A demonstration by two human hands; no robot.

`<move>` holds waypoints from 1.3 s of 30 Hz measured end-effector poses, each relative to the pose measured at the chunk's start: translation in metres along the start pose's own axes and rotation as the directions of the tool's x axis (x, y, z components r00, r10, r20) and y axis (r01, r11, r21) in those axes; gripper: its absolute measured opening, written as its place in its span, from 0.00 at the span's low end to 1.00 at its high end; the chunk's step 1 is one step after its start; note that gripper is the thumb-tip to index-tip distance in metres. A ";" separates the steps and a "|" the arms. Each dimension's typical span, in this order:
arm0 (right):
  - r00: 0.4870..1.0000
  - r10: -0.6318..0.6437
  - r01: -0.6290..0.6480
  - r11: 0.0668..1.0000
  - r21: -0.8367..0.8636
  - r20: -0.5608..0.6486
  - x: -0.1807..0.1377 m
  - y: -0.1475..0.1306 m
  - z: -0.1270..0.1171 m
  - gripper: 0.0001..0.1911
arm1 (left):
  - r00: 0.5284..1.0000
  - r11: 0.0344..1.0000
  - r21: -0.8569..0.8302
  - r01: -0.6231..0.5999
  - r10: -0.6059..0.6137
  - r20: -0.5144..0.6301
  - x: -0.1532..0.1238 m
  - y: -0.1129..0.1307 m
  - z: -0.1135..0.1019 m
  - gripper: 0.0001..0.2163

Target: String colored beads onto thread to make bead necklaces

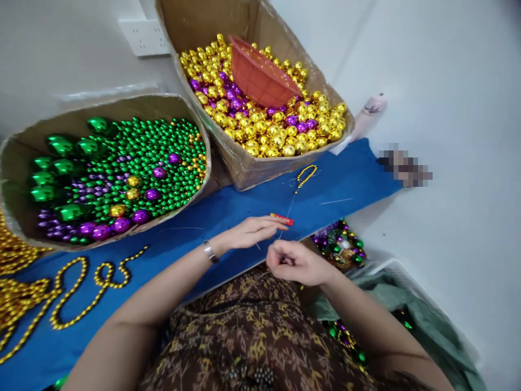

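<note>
My left hand [254,232], a silver bracelet at its wrist, is stretched out flat over the blue cloth. Its fingertips reach to a small red stick-shaped object [284,219] with white marks, partly hidden by the fingers; a firm hold on it does not show. Closer to my body, my right hand [299,262] is closed in a pinch. A thin clear thread [291,203] runs down from a small loop of gold beads [306,176] past my left fingertips towards the right hand. What lies inside the right fingers is mostly hidden.
Two cardboard boxes stand behind: one of green and purple beads [154,146], one of gold balls [256,130] with a red basket [260,76]. Gold bead strings [69,293] lie left on the blue cloth [345,179]. A green sack [407,309] sits lower right.
</note>
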State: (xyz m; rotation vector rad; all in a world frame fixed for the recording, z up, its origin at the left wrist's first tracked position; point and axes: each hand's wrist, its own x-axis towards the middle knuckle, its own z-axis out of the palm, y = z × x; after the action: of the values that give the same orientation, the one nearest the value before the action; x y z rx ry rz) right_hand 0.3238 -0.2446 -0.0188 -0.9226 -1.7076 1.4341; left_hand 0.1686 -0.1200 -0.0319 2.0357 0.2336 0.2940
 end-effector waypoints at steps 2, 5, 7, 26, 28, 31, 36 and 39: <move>0.993 0.011 0.004 0.991 0.133 -0.115 -0.034 -0.003 -0.013 0.18 | 0.986 1.000 -0.006 -0.008 0.009 0.169 0.028 -0.007 0.017 0.17; 0.931 0.099 -0.043 0.986 0.163 -0.350 -0.096 0.005 -0.043 0.24 | 0.965 0.991 0.131 -0.033 -0.002 0.261 0.051 -0.014 0.035 0.15; 0.836 0.164 -0.142 0.987 0.082 -0.524 -0.138 0.015 -0.064 0.25 | 0.969 0.973 0.218 -0.069 0.013 0.247 0.057 -0.015 0.044 0.13; 0.800 0.247 -0.600 0.307 -0.738 -0.547 -0.133 0.047 -0.056 0.22 | 0.983 0.684 0.722 -0.101 -0.042 0.178 0.078 -0.004 0.086 0.07; 0.794 0.231 -0.608 0.311 -0.730 -0.563 -0.130 0.049 -0.056 0.22 | 0.986 0.660 0.741 -0.122 -0.008 0.169 0.079 -0.002 0.089 0.07; 0.789 0.222 -0.614 0.306 -0.727 -0.573 -0.125 0.049 -0.054 0.22 | 0.988 0.629 0.764 -0.142 0.043 0.148 0.081 0.000 0.091 0.07; 0.789 0.203 -0.614 0.307 -0.727 -0.580 -0.119 0.050 -0.049 0.22 | 0.987 0.610 0.776 -0.163 0.099 0.130 0.082 0.000 0.094 0.07; 0.783 0.179 -0.620 0.297 -0.726 -0.596 -0.122 0.051 -0.050 0.23 | 0.985 0.603 0.779 -0.171 0.115 0.127 0.080 -0.001 0.094 0.08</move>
State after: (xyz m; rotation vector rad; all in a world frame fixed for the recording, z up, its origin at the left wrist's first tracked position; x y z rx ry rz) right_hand 0.4310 -0.3194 -0.0722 -2.2516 -1.9328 0.2887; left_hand 0.2737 -0.1755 -0.0662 2.9683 0.1687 0.2407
